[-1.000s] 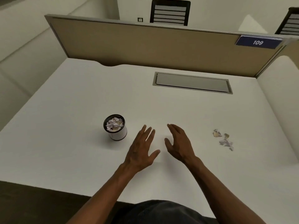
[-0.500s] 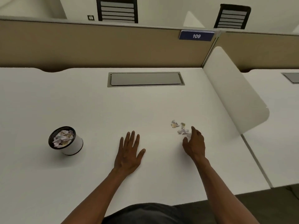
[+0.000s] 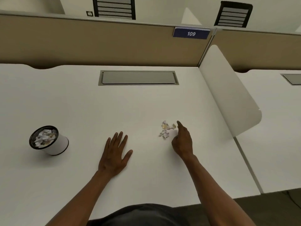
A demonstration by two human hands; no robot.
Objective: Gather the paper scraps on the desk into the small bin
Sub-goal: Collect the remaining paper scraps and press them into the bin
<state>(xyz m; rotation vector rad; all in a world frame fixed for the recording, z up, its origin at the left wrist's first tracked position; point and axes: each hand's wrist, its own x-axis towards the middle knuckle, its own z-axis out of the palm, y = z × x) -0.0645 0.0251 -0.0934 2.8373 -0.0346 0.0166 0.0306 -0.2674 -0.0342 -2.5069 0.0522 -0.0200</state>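
Note:
A small cluster of crumpled paper scraps (image 3: 165,130) lies on the white desk (image 3: 81,103), right of centre. My right hand (image 3: 182,141) stands on its edge just right of the scraps, fingers loosely curled, index fingertip beside the far scrap, nothing held. My left hand (image 3: 116,154) lies flat on the desk with fingers spread, empty, left of the scraps. The small white bin (image 3: 48,140) with a black rim stands at the far left, holding several crumpled scraps.
A grey cable hatch (image 3: 138,77) is set into the desk at the back. A tan partition (image 3: 97,43) with a blue "109" sign (image 3: 191,33) closes the far edge. A white side divider (image 3: 231,92) rises on the right, next to another desk.
My right hand moved right from the middle of the desk to the scraps and curled beside them. My left hand settled flat. The view swung right, so the bin now sits far left.

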